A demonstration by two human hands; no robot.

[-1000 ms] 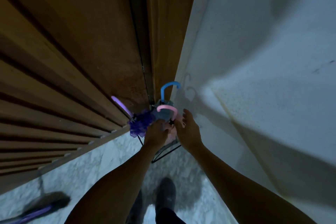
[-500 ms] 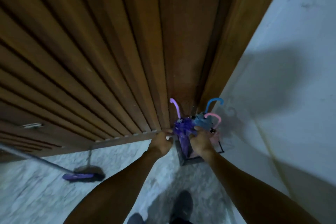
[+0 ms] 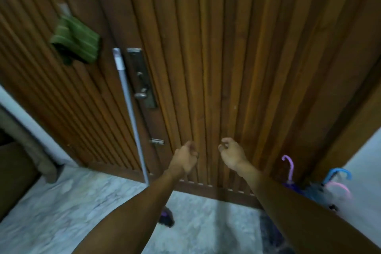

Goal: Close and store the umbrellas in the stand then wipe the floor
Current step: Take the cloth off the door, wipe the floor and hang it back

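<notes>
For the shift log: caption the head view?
Both hands empty before the door; umbrellas stored, mop waiting.

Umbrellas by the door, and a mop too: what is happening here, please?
A person stands facing the wooden door. Both the left hand and the right hand are raised in front of it, loosely curled and holding nothing. Three closed umbrellas, with purple, blue and pink handles, stand in the right corner; the stand itself is hidden behind the right arm. The mop leans against the door, untouched, so the floor is probably not wiped yet. A green cloth hangs on the door.
</notes>
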